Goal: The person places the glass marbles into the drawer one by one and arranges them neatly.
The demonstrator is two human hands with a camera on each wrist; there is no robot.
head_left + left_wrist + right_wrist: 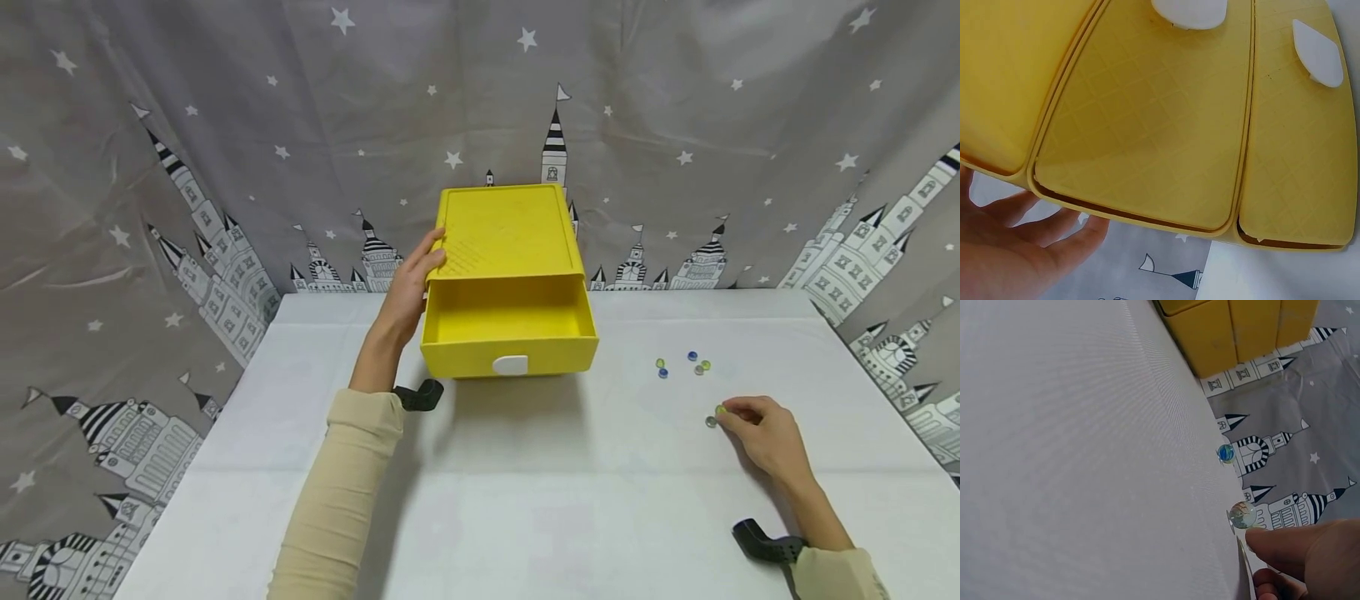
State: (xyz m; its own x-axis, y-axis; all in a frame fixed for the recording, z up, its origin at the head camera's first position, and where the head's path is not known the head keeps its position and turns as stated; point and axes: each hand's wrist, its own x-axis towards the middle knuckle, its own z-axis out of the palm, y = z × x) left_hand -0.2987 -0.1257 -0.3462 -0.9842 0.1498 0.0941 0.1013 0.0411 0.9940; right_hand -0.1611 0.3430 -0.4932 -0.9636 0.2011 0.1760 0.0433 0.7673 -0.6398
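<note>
1. Head view: right hand (pixel 768 437) pinches green marble (pixel 720 409) at the desk, beside a clear marble (pixel 711 422).
2. Marble: probably glass. Light, hard, slick, likely to roll. Best hold: thumb and fingertip across its middle.
3. Left hand (pixel 408 292), fingers spread, rests on box's (pixel 510 229) left side. Box looks like stiff, light plastic; drawer (pixel 510 357) out.
4. Desk (pixel 525 525): white cover, faint creases. Grey castle-print curtain (pixel 450 83) behind.
</note>
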